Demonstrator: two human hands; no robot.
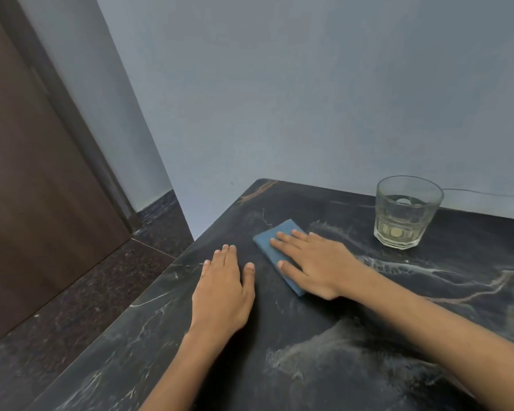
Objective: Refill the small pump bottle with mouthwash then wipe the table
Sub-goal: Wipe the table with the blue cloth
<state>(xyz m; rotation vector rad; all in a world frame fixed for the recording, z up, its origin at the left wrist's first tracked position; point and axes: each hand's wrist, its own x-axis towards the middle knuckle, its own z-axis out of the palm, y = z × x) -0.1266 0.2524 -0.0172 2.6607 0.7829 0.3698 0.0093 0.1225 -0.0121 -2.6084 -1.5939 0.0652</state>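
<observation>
While right hand (318, 262) presses cloth (275, 250), fingers straight, left hand (223, 289) flat on table (398, 292)

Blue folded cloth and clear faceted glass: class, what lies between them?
Head view: only bare dark marble table separates the blue folded cloth from the clear faceted glass.

Single head-worn view, wide-angle, looking forward and down from close above the table (368, 336). Faces the table's far left corner and the wall (309, 84) behind it, with floor (72, 307) and a door (27, 173) at the left edge.
</observation>
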